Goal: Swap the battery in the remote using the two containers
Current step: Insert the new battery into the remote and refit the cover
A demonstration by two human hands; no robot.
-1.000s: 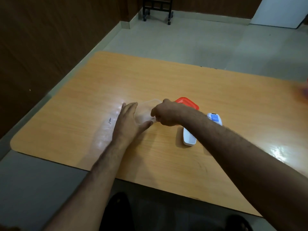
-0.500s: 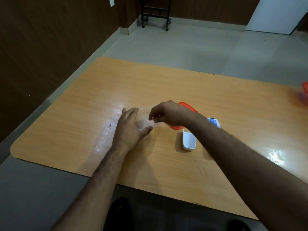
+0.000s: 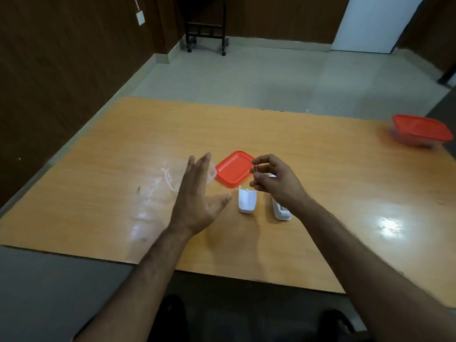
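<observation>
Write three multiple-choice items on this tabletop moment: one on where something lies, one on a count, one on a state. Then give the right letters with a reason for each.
1. Where is the loose red lid?
A. flat on the table, between the clear container and the remote
B. on the floor
C. in the left hand

2. How many red lids are in view?
A. one
B. two
C. four

3. What is the right hand doing?
A. lying flat and empty on the table
B. pinching a small battery in its fingers
C. gripping the far container

Answers:
1 A: the lid rests on the table right of the clear container and beyond the battery cover.
2 B: the loose lid, plus one on the far container.
3 B: the battery shows between thumb and fingers; the left hand is open.
</observation>
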